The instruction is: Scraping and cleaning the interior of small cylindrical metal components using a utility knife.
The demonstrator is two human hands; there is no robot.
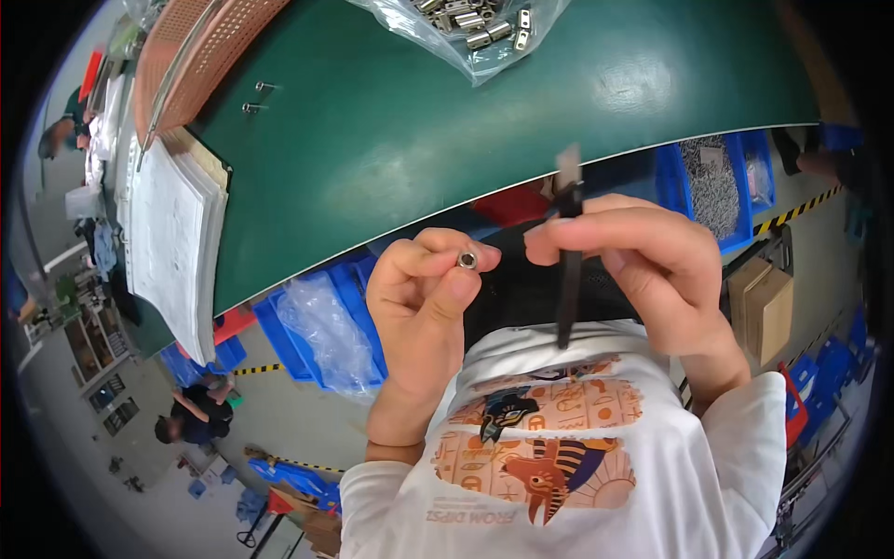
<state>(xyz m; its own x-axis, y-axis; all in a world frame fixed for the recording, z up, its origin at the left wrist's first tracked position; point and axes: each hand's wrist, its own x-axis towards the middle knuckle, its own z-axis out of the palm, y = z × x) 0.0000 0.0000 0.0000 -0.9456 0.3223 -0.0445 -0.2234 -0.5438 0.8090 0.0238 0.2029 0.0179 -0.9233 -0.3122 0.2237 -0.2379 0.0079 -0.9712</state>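
My left hand [419, 307] pinches a small metal cylinder [467, 260] between thumb and fingers, its open round end showing a hole. To its right, my right hand [656, 270] is closed on a slim black-handled tool [570, 270] with a pale flat tip pointing up. The tool is blurred and looks like a utility knife, though its exact kind cannot be made out. It stands apart from the cylinder. Both hands are held in front of my body, just off the near edge of the green table [400, 149].
On the table lie a clear bag of metal cylinders [475, 37], two small metal pieces [251, 108], a pink basket [191, 65] and a paper stack [172, 242]. Blue bins [712, 186] sit below the edge. Cardboard boxes [762, 307] stand right. Another person [197, 410] is far left.
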